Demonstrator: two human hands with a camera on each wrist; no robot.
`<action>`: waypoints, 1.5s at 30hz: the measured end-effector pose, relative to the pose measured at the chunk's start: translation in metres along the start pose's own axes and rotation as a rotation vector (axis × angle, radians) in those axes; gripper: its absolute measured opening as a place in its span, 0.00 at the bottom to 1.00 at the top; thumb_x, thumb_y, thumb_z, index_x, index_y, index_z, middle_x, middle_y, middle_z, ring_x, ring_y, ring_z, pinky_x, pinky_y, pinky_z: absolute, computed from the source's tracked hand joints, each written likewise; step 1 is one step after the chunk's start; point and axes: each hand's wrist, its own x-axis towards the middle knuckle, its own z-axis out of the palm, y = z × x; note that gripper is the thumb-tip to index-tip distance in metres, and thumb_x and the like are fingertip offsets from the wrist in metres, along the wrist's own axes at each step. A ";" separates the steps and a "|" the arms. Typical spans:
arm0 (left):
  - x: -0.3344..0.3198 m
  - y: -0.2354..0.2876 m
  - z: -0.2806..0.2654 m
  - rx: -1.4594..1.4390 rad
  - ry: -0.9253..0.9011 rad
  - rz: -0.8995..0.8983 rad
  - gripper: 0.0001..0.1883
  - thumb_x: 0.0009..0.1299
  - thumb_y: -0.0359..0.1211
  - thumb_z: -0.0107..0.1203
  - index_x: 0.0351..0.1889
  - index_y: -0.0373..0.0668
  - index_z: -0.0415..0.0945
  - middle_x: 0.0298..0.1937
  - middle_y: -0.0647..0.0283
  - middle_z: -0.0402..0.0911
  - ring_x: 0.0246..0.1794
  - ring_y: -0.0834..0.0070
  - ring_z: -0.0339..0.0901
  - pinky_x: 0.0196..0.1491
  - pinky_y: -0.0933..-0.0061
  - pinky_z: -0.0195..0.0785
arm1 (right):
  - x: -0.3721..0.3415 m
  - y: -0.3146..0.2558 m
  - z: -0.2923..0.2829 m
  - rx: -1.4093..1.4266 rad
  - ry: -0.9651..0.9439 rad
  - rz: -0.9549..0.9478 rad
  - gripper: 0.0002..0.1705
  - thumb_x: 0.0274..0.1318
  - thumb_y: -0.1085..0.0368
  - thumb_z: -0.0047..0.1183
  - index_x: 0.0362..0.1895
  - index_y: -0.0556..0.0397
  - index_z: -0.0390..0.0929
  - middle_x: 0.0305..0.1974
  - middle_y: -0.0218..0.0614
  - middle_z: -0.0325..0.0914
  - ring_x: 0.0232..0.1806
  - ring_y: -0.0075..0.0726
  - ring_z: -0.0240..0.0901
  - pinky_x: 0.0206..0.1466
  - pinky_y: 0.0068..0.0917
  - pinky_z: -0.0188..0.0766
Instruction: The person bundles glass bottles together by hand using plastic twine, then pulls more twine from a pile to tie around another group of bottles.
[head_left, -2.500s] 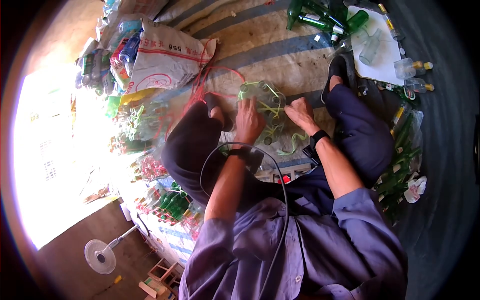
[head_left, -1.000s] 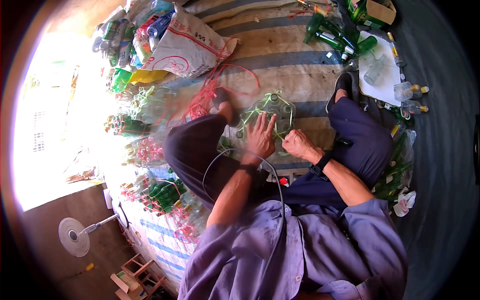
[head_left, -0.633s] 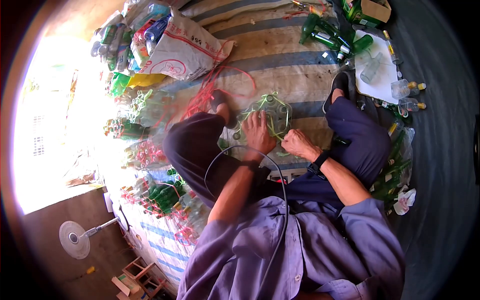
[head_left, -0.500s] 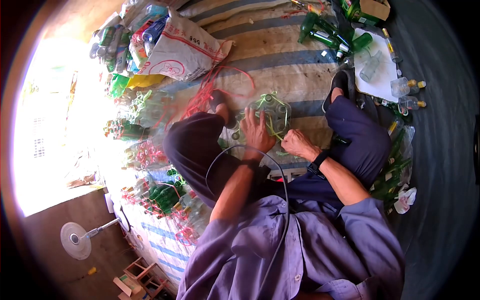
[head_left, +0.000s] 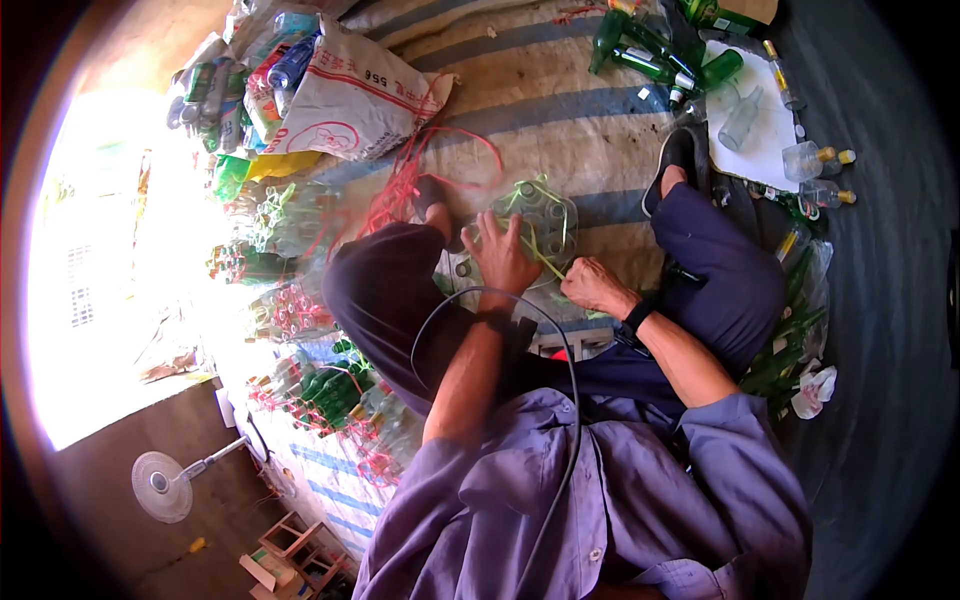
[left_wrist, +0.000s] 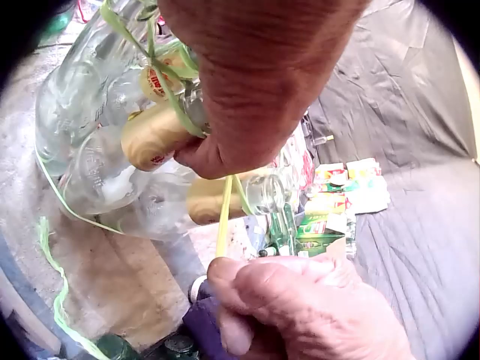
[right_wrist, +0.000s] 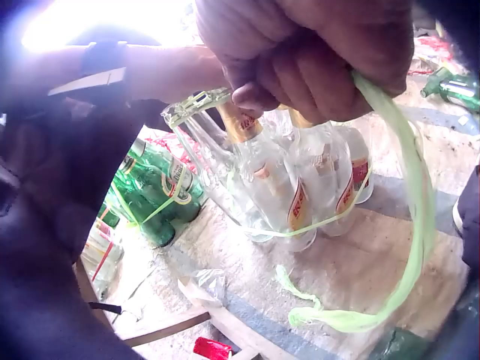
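Observation:
A bundle of clear glass bottles (head_left: 562,238) with gold-wrapped necks stands on the ground between the person's legs, light green plastic twine (right_wrist: 319,226) running round it. More of the twine crosses the necks. My left hand (head_left: 503,258) lies over the near-left necks with fingers spread, and in the left wrist view its thumb touches a gold neck (left_wrist: 159,136). My right hand (head_left: 598,288) is curled in a fist at the bundle's near right, pinching the twine (left_wrist: 223,217), which runs taut from the necks. A loose tail of twine (right_wrist: 420,225) hangs from this fist.
Tied bottle bundles (head_left: 335,390) stand to the left, with red twine (head_left: 400,190) beyond the left knee. A white sack (head_left: 350,95) lies at the back left. Green bottles (head_left: 650,60) and a white board (head_left: 765,125) lie at the back right. A cable (head_left: 571,400) hangs in front.
My left hand has slid slightly left over the necks, its fingers spread wider than before. My right hand keeps its pinch, and a longer straight stretch of twine shows between the hands.

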 end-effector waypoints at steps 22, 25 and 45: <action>0.003 -0.004 0.013 0.029 0.064 -0.044 0.24 0.53 0.42 0.64 0.51 0.56 0.76 0.58 0.48 0.66 0.67 0.51 0.59 0.68 0.38 0.34 | -0.021 -0.026 -0.048 0.017 0.198 -0.018 0.15 0.53 0.65 0.50 0.15 0.53 0.74 0.17 0.48 0.74 0.22 0.55 0.75 0.27 0.47 0.71; 0.004 -0.004 0.012 0.004 0.066 -0.049 0.25 0.52 0.41 0.64 0.50 0.56 0.76 0.58 0.48 0.66 0.68 0.51 0.59 0.68 0.37 0.34 | -0.005 -0.020 -0.057 -0.127 0.312 -0.155 0.15 0.56 0.64 0.50 0.17 0.53 0.74 0.18 0.47 0.74 0.23 0.55 0.76 0.27 0.48 0.72; 0.006 0.004 -0.002 -0.089 0.030 -0.074 0.24 0.49 0.33 0.58 0.49 0.51 0.76 0.60 0.44 0.66 0.70 0.48 0.56 0.69 0.31 0.34 | 0.061 0.048 -0.044 0.417 0.117 0.439 0.17 0.52 0.58 0.56 0.27 0.62 0.81 0.22 0.51 0.74 0.25 0.39 0.73 0.37 0.37 0.70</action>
